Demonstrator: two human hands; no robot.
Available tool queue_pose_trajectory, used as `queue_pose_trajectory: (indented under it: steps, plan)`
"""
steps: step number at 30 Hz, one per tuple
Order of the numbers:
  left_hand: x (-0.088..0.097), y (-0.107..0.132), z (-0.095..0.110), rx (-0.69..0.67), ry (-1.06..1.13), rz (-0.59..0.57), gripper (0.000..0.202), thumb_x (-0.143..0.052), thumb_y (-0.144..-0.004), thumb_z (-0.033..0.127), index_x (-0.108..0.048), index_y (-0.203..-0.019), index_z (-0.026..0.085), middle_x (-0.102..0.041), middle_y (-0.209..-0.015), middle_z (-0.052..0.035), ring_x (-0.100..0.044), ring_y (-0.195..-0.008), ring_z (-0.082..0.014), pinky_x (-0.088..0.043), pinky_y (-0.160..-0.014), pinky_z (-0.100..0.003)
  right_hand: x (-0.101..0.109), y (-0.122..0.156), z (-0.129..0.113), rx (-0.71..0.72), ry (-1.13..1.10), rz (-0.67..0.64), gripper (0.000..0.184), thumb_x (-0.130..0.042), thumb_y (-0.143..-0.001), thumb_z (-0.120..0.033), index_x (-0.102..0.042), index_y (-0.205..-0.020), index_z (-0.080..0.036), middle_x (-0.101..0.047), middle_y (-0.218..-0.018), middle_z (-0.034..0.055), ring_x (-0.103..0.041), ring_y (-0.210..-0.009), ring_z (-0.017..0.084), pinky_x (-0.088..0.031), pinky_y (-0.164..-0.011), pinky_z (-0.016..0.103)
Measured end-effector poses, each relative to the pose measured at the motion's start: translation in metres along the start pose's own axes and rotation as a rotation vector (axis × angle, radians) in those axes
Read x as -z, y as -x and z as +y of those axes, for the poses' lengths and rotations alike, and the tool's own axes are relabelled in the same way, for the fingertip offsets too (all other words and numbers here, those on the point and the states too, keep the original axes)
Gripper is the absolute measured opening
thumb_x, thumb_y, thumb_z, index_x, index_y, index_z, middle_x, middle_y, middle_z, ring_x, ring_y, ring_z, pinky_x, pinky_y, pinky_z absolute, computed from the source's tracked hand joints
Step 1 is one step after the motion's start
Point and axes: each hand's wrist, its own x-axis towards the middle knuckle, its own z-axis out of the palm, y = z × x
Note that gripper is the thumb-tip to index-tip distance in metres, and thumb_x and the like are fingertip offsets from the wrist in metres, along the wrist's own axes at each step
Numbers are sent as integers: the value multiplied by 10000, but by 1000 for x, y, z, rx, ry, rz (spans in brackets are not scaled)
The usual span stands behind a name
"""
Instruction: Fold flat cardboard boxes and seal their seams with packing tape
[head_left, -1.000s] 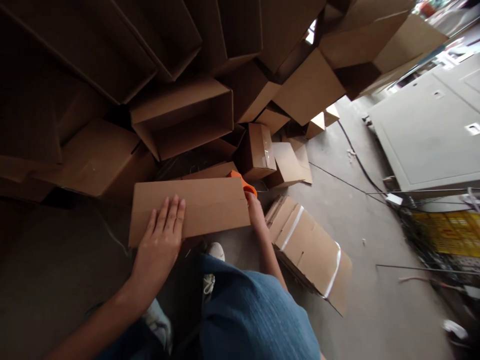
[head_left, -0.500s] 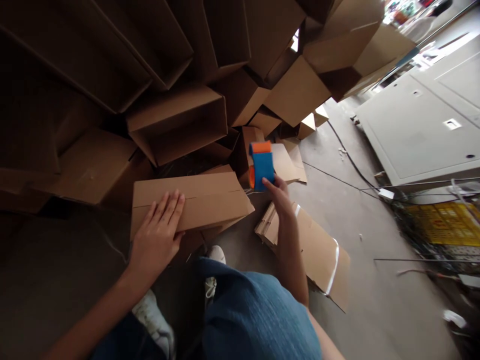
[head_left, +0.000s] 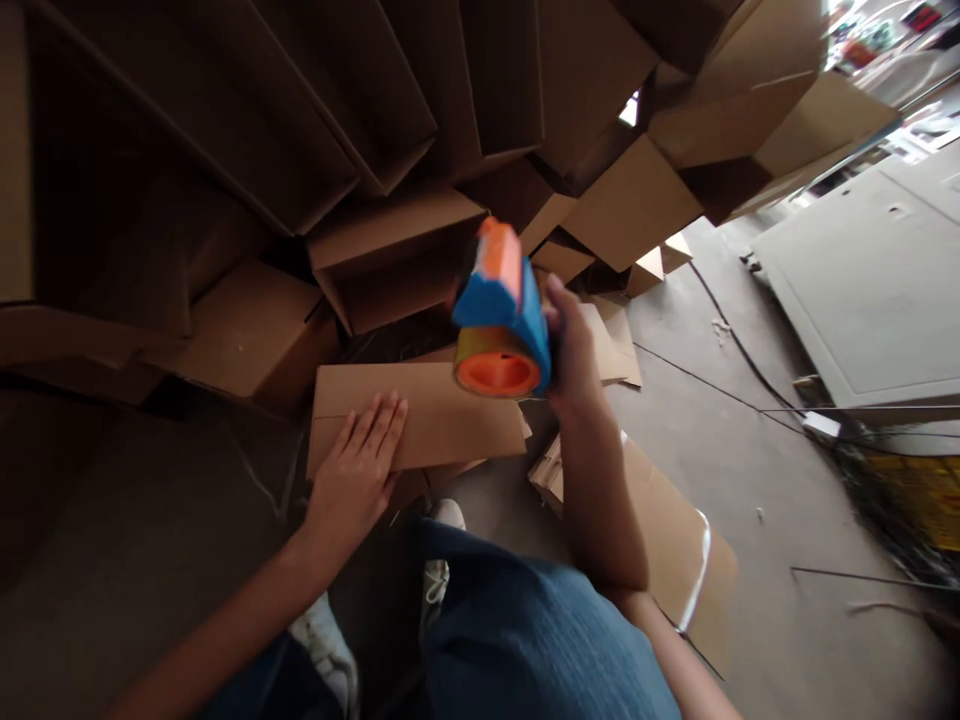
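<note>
Currently, a large pile of brown boxes (head_left: 630,200) fills the top of the view, many with their open ends showing. To the right, a pale cabinet (head_left: 862,290) stands on the grey floor (head_left: 817,640). At the bottom are the person's jeans (head_left: 540,640), and just right of the knee lies a strapped bundle (head_left: 660,520) of flat cardboard, partly hidden by the right forearm.

Left of the bundle, below the pile, is a closed-looking carton (head_left: 442,430), in front of the person's feet. The left hand (head_left: 360,455) lies flat on its upper face, fingers straight and close together, gripping nothing. The right hand (head_left: 574,340) is wrapped around a blue and orange dispenser (head_left: 506,310), its roll facing the viewer.

The dispenser has just risen away from the carton's right end and now shows over its far right corner; whether they touch is unclear. That seems to leave the left hand alone steadying the carton.
</note>
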Motion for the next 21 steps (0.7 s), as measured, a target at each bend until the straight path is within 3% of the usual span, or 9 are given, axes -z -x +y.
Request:
queue_pose_trajectory:
  steps: [4, 7, 11, 13, 15, 18, 21]
  plan:
    - [2, 0, -4, 15, 71, 59, 617, -581, -911, 338, -523, -1449, 41, -550, -1482, -179, -489, -1404, -335, -345, -1194, -464, -27, 12, 17, -89, 89, -60, 581, -592, -805, -711, -367, -585, -223, -296, -566, -47, -301, -510, 91, -283, -493, 259]
    - [9, 2, -14, 22, 160, 0, 548, -597, -894, 392, -635, -1341, 76, -659, -1357, -192, -559, -1339, -348, -409, -1156, -481, -36, 15, 39, -77, 232, -115, 586, -592, -818, -656, -290, -565, -223, -238, -561, -39, -256, -528, 93, -215, -497, 280]
    - [27, 2, -32, -12, 437, -141, 597, -578, -914, 446, -572, -1413, 118, -566, -1473, -180, -500, -1397, -335, -396, -1167, -507, -37, 16, 55, -44, 302, -104, 541, -553, -830, -594, -257, -573, -222, -235, -573, -26, -260, -550, 109, -214, -512, 293]
    - [38, -2, -39, 67, 654, -202, 561, -538, -950, 450, -551, -1438, 174, -551, -1499, -140, -507, -1392, -310, -393, -1165, -498, -35, 17, 56, -39, 313, -85, 532, -548, -819, -584, -252, -565, -222, -232, -575, -25, -251, -549, 109, -214, -514, 295]
    - [50, -7, -44, 242, 872, -222, 488, -517, -969, 461, -613, -1375, 209, -631, -1421, -108, -570, -1322, -295, -430, -1129, -460, -34, 18, 56, -48, 331, -99, 527, -544, -812, -585, -267, -547, -223, -224, -567, -28, -237, -543, 108, -201, -513, 300]
    - [64, -14, -46, 472, 1142, -162, 400, -543, -952, 497, -728, -1172, 219, -745, -1217, -76, -653, -1173, -274, -476, -1045, -375, -34, 18, 55, -39, 344, -131, 522, -553, -808, -598, -307, -538, -224, -234, -559, -30, -246, -545, 111, -197, -516, 301]
    - [73, -17, -46, 528, 1293, -110, 327, -566, -941, 478, -751, -1019, 220, -764, -1076, -56, -676, -1052, -232, -491, -942, -314, -34, 18, 55, -18, 355, -129, 526, -585, -803, -594, -324, -538, -222, -273, -563, -28, -274, -561, 115, -211, -521, 292]
